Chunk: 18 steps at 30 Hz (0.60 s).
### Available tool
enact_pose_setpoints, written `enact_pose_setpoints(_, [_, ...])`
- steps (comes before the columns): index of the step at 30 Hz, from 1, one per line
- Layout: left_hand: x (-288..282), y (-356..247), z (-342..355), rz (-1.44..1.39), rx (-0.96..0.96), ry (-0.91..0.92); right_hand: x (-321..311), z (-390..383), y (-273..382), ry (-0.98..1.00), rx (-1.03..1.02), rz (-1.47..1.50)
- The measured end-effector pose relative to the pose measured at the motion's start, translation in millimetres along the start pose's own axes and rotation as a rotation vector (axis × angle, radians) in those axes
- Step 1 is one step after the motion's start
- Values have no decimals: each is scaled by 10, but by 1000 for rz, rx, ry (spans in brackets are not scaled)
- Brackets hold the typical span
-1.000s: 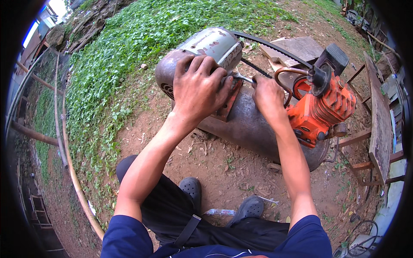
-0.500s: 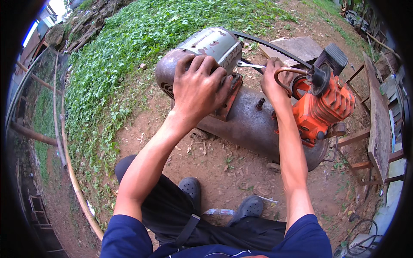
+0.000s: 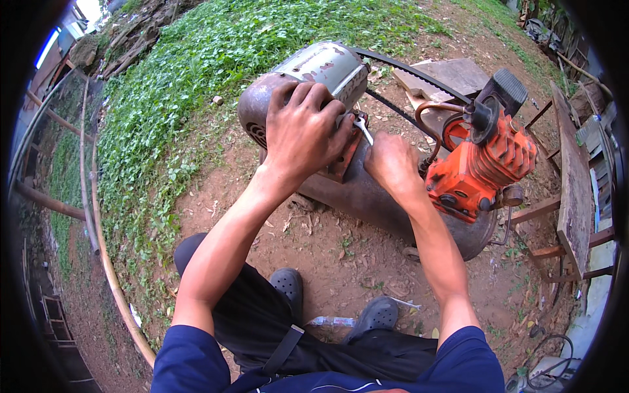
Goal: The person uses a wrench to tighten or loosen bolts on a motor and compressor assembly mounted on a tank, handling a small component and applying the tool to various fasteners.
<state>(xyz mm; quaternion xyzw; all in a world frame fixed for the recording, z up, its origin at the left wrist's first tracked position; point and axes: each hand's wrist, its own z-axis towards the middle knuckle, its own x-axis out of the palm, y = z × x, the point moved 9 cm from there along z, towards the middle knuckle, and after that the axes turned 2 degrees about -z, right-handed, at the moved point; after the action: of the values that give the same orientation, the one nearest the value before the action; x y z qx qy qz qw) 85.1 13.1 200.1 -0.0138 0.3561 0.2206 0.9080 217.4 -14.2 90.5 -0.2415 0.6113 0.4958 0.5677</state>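
A grey, worn electric motor (image 3: 327, 62) is mounted on the rusty tank (image 3: 354, 198) of an air compressor. My left hand (image 3: 303, 128) grips the motor's near side, fingers bent over its casing and thumb down by the orange mounting bracket (image 3: 341, 165). Closed around a silver wrench (image 3: 365, 133), my right hand (image 3: 393, 160) is just right of the bracket. The wrench's open jaw lies at the bracket's far end, beside my left thumb; whether it sits on a bolt I cannot tell. A black drive belt (image 3: 414, 71) runs from the motor toward the orange pump (image 3: 483, 167).
A weathered board (image 3: 458, 75) lies behind the belt. Near my shoes are a clear plastic bottle (image 3: 333, 321) and a thin silver tool (image 3: 406, 304). Bamboo poles (image 3: 108, 262) line the left, and a wooden bench (image 3: 572, 177) stands at the right.
My right hand has come left and nearer with the wrench, from behind the tank beside the belt to the mounting bracket. The left hand stays on the motor.
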Motion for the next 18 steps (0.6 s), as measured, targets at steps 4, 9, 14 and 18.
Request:
enact_pose_setpoints(4, [-11, -12, 7, -3, 3, -1, 72, 27, 49, 8, -7, 83])
enact_pose_setpoints(9, [1, -15, 7, -6, 3, -8, 206, 79, 0, -76, -19, 162])
enact_pose_setpoints(14, [11, -9, 2, 0, 0, -6, 268, 58, 23, -146, -31, 209])
enact_pose_setpoints(18, [2, -18, 10, 11, -3, -14, 316, 55, 76, -106, -4, 311])
